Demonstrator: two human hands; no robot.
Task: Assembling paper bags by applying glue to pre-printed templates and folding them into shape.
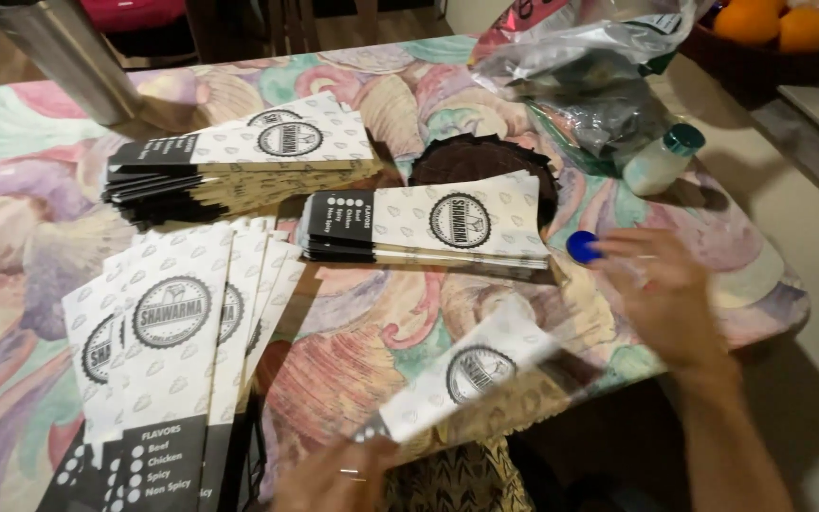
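The left hand [338,479] sits at the bottom edge of the view, partly cut off, its fingers closed on the dark end of a paper sleeve [471,377]. The sleeve slants up to the right over the bench [372,332] and is blurred, so its print is hard to make out. The right hand [661,294] is spread open above the right part of the bench, holding nothing, its fingertips just beside a small blue cap [581,246]; blur leaves it unclear whether they touch it.

A short stack of the same sleeves [428,226] lies flat in the middle, half hiding a dark round thing [471,156] behind it. A taller stack [239,166] lies further left, and a fanned row of sleeves [172,360] runs off the bottom edge. A small white bottle [661,159] with a teal lid lies near crumpled plastic bags [590,71]. Oranges [774,24] show at the top right, partly cut off.
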